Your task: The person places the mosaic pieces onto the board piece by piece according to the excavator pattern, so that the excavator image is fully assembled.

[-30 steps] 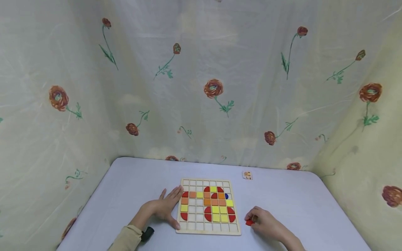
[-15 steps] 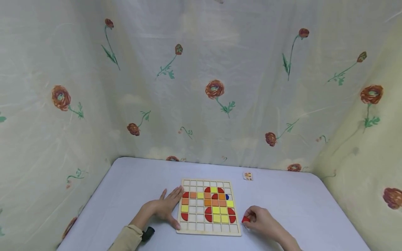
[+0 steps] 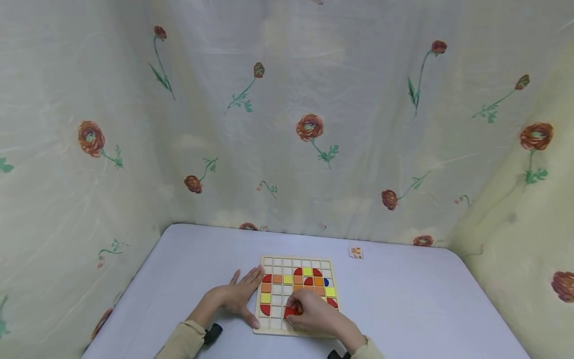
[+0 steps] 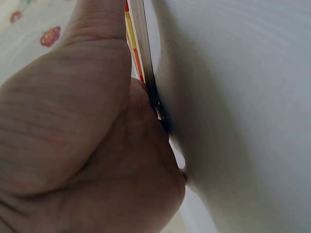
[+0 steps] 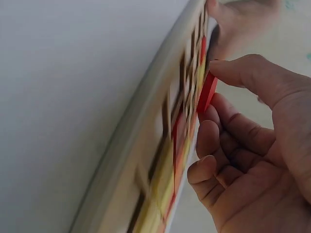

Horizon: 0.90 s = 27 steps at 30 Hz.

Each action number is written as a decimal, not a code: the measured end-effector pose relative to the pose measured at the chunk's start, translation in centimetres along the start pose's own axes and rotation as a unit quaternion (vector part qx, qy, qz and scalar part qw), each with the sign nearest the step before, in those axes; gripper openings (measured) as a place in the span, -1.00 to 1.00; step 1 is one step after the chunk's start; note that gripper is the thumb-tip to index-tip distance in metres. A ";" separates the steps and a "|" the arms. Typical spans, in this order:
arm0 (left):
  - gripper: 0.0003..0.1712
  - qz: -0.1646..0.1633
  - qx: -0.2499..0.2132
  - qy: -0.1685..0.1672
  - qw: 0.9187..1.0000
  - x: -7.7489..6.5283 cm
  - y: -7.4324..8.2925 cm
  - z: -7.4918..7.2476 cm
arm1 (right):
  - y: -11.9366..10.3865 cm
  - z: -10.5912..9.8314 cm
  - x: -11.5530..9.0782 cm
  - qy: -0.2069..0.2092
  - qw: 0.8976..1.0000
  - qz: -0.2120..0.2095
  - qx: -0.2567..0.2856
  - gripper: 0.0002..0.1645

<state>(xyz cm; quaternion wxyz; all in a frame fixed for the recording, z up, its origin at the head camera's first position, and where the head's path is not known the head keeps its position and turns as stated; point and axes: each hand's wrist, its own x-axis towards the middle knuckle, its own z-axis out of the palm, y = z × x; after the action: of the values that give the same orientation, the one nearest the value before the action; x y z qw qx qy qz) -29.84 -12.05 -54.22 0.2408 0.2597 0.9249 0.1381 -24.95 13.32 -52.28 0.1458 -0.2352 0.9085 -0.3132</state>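
A square wooden grid board (image 3: pixel 275 330) lies on the table, partly filled with red, yellow, orange and blue tiles. My left hand (image 3: pixel 237 298) rests along the board's left edge with fingers spread, thumb at the near corner. Over the lower middle of the board, my right hand (image 3: pixel 319 315) pinches a red tile (image 5: pixel 207 92) between thumb and fingertips. In the right wrist view that tile is tilted just off the board's face. The right hand hides several tiles in the lower right cells. The left palm (image 4: pixel 87 136) fills much of the left wrist view, beside the board's edge.
A small printed card (image 3: pixel 356 253) lies on the white table (image 3: pixel 403 299) beyond the board's far right corner. Flower-patterned curtains (image 3: pixel 269 149) stand behind the table and at both sides.
My right hand has moved left from the table beside the board to over its lower middle, carrying the red tile. The left hand has stayed at the board's edge.
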 end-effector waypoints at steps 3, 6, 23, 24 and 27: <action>0.59 0.007 0.003 0.003 1.000 0.1 0.0 0.1 | -0.6 0.9 1.2 -0.010 1.000 -0.008 -0.023 -0.78; 0.57 0.008 0.006 0.005 1.000 0.0 0.3 -0.1 | -1.0 1.1 2.1 -0.013 0.999 -0.022 -0.047 -0.79; 0.54 0.003 0.018 0.006 1.000 -0.2 1.0 -0.3 | -1.1 1.3 2.8 -0.009 0.998 -0.043 -0.043 -0.86; 0.53 0.003 0.017 0.006 1.000 -0.2 1.0 -0.4 | -1.1 1.3 2.8 -0.009 0.998 -0.041 -0.044 -0.85; 0.53 0.005 0.013 0.005 1.000 -0.1 0.9 -0.5 | -1.2 1.2 2.6 -0.008 0.999 -0.029 -0.037 -0.81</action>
<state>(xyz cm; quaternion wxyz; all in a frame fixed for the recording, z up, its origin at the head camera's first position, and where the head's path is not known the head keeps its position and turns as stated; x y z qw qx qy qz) -29.64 -11.41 -53.38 0.2317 0.2669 0.9266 0.1286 -26.24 10.55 -52.77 0.1350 -0.2696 0.9110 -0.2814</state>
